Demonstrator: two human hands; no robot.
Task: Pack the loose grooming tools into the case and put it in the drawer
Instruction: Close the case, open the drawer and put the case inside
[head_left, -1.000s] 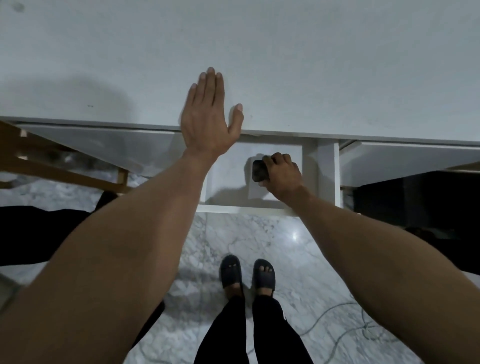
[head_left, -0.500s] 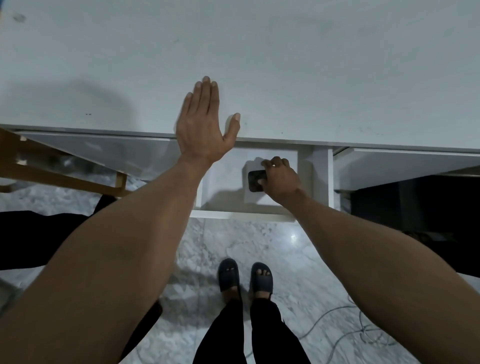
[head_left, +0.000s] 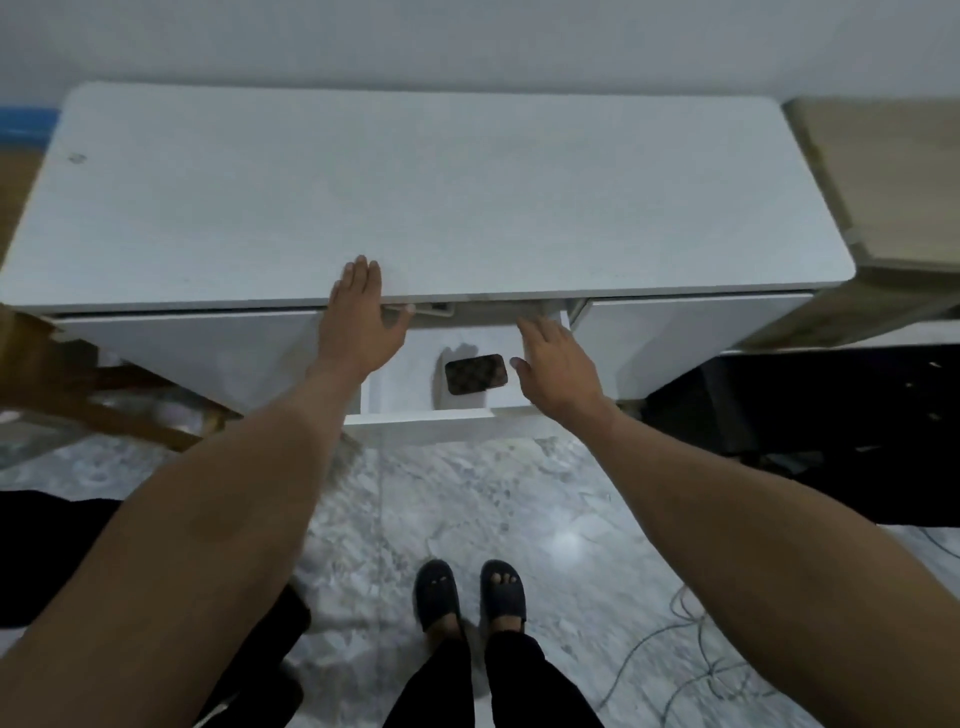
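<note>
Case in open drawer, untouched

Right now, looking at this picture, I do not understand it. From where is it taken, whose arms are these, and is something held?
The picture comes from a camera worn on a person's head, looking down. So the arms are that person's own, and the slippered feet on the marble floor too. There is no machine. The left hand rests flat on the front edge of a white desk. Below it, a drawer stands open, and a small dark patterned case lies inside. The right hand is open just beside the case and has no grip on it. Neither hand holds anything.
</note>
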